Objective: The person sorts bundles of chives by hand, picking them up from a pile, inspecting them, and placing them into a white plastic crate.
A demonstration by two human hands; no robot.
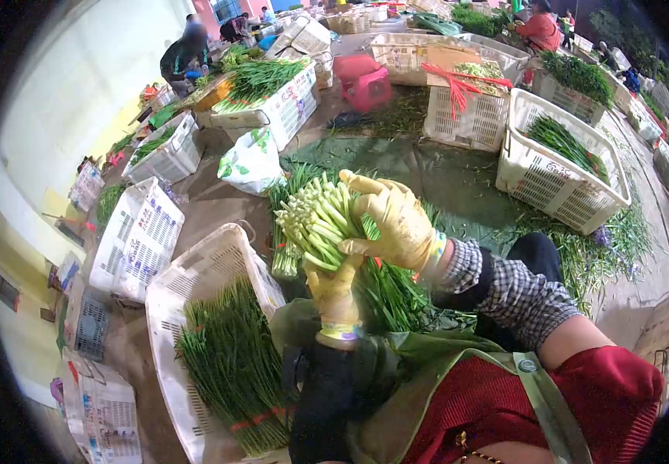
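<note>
A thick bunch of green stalks (320, 220) is held up in front of me, its pale cut ends facing up and to the left. My left hand (336, 298), in a yellowish glove, grips it from below. On its right side my right hand (396, 220), gloved too, curves around the bunch with fingers apart and thumb against the stalks. Part of that grip is hidden. Long green leaves (392, 298) hang below my hands toward my lap, with a bit of red tie among them. More stalks (284, 255) lie just behind the bunch.
Close on the left stands a white crate (166, 309) of red-banded greens (234, 363). Another crate (563, 197) with greens is at right, beside scattered trimmings (597, 263). Red ties (462, 81) lie on a farther crate (466, 120). A white bag (251, 162) sits ahead; people work farther back.
</note>
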